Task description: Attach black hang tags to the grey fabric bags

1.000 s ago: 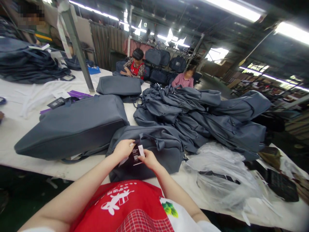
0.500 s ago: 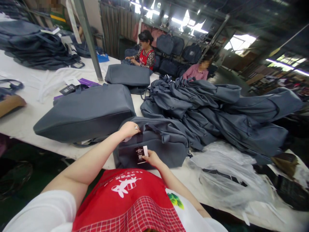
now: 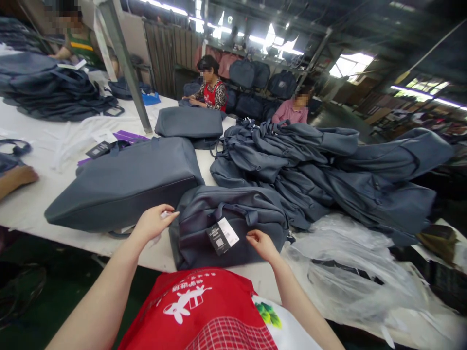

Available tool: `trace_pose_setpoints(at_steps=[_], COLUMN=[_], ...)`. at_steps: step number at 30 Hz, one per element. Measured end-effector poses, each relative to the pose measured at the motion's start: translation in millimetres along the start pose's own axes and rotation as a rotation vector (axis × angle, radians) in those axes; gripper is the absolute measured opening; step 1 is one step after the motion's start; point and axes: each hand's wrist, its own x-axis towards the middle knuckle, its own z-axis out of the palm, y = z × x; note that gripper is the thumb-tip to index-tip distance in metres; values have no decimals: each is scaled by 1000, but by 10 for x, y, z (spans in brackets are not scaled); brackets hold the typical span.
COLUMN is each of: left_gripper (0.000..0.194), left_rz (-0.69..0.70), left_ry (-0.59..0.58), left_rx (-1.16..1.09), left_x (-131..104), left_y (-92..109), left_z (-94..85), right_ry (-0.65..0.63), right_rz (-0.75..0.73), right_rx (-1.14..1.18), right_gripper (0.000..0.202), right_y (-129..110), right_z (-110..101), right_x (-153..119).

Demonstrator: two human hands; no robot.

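A dark blue-grey bag (image 3: 197, 243) with a zip and carry handle (image 3: 237, 209) lies on the table in front of me. A black and white hang tag (image 3: 223, 236) rests against its front. My left hand (image 3: 156, 223) is off the bag's left end, its fingers pinched together on a small whitish piece I cannot make out clearly. Beside the tag, close to the bag's front, my right hand (image 3: 261, 245) has its fingers curled together, with nothing visible in them.
Another blue-grey bag (image 3: 124, 182) lies to the left, one more (image 3: 189, 121) behind. A heap of bags (image 3: 292, 165) covers the right side, with clear plastic (image 3: 339, 262) before it. A metal post (image 3: 127, 68) rises from the table (image 3: 22, 209). Several people work around; one hand (image 3: 20, 177) is at left.
Both my hands have come away from the bag and tag, the left towards the left, the right towards the right. The tag has turned and now hangs free, showing its white part.
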Motion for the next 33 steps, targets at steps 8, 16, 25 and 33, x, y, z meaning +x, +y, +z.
trace_pose_setpoints(at_steps=[8, 16, 25, 33], left_gripper=[53, 22, 16, 49], left_rz=[101, 677, 742, 121], left_ry=[-148, -357, -351, -279], left_rx=[334, 378, 404, 181], left_x=[86, -739, -800, -808], left_y=[300, 845, 739, 112], left_z=[435, 1047, 1008, 704], right_ry=[271, 481, 284, 303], right_rz=[-151, -529, -604, -517], right_rx=[-23, -682, -863, -870], right_gripper=[26, 85, 48, 46], right_y=[-306, -873, -880, -829], right_z=[-319, -497, -788, -615], right_x=[-54, -436, -525, -514])
